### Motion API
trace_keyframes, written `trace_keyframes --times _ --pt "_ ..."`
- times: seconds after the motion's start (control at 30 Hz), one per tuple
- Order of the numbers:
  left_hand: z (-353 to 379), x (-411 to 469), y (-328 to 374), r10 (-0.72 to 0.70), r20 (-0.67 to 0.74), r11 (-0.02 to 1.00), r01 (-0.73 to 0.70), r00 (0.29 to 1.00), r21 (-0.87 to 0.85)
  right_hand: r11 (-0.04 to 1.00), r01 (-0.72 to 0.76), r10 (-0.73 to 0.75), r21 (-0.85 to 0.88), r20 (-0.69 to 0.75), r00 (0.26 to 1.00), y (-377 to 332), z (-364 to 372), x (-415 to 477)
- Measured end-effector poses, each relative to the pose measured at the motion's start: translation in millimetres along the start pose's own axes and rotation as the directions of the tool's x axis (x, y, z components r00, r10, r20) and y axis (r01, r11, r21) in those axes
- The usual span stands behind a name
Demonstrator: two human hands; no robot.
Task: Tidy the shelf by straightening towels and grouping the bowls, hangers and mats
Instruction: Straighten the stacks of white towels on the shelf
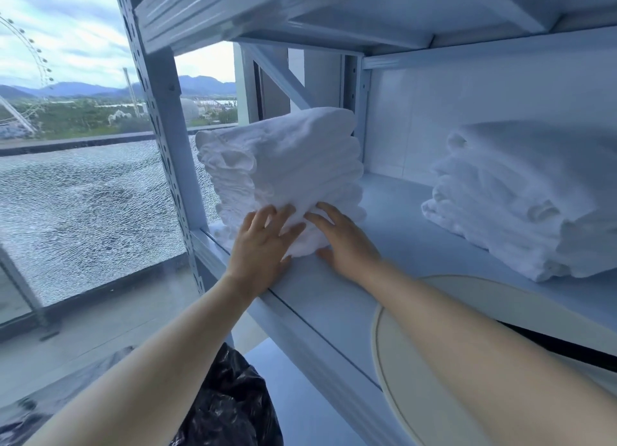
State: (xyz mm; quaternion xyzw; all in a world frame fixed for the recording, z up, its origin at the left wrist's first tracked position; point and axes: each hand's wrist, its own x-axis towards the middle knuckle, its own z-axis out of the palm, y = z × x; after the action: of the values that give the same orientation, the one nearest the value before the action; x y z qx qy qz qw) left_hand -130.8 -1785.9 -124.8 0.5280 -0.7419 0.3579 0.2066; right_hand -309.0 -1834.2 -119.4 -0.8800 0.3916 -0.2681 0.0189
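The pale blue-white metal shelf unit fills most of the view, and its middle board carries both of the task's towel piles. The tall stack of folded white towels sits at the board's left end, close to the front edge and the perforated upright. A second, wider stack of white towels lies well apart to the right, near the back wall. A cream round flat piece, perhaps a mat, overhangs the front of the shelf beneath the right forearm, and a crumpled black plastic bag sits low by the floor. The tall stack looks uneven, with its ruffled left edges bulging outward, so a hard push low down could shear the bottom layers, tip the upper ones towards the window side, or drag the pile off the front lip. An elbow could also knock the cream piece. The left hand lies flat against the stack's lower front, fingers spread and nearly straight, pressing rather than gripping. The right hand meets the same lower corner from the right, fingers extended onto the cloth and thumb low by the board, enclosing nothing.
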Motion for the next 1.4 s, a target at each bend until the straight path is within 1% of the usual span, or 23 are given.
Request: trace_keyframes --times 0.17,0.27,0.43,0.5,0.67,0.77,0.87,1.0,1.2,1.4 --pt "6 -1 2 -0.062 -0.015 0.998 0.062 0.998 -0.023 0.998 0.008 -0.006 0.063 -0.040 0.999 5 8 5" --pt "7 -4 2 -0.076 -0.008 0.997 0.076 0.997 0.014 0.997 -0.007 0.014 0.080 -0.080 0.997 8 10 2" --pt "7 -4 4 -0.069 -0.022 0.993 0.071 0.997 0.093 0.998 -0.031 0.037 0.052 -0.116 0.993 11 9 -2" --pt "7 -4 6 -0.066 -0.047 0.990 0.071 0.997 0.119 0.998 -0.021 0.027 0.054 -0.122 0.992 11 9 -2" --pt "6 -2 8 -0.025 -0.163 0.987 0.050 0.986 0.150 0.998 -0.002 0.009 0.064 -0.117 0.993 10 9 0" --pt "7 -2 9 0.021 -0.198 0.987 0.011 0.980 0.157 0.997 -0.001 0.010 0.081 -0.119 0.993 11 9 -1" --pt "9 0 8 0.043 -0.163 0.992 -0.022 0.986 0.124 0.996 0.007 0.005 0.090 -0.132 0.991 9 7 -1" --pt "7 0 9 0.002 -0.076 0.997 0.004 0.997 0.083 0.995 -0.004 0.016 0.095 -0.123 0.992 10 8 0" --pt "5 1 11 -0.027 -0.050 0.998 0.029 0.998 0.053 0.996 -0.023 0.030 0.090 -0.075 0.997 11 9 1" --pt "5 2 12 -0.050 -0.052 0.999 0.051 0.997 0.011 0.989 -0.029 0.031 0.147 -0.016 0.999 8 8 -4"
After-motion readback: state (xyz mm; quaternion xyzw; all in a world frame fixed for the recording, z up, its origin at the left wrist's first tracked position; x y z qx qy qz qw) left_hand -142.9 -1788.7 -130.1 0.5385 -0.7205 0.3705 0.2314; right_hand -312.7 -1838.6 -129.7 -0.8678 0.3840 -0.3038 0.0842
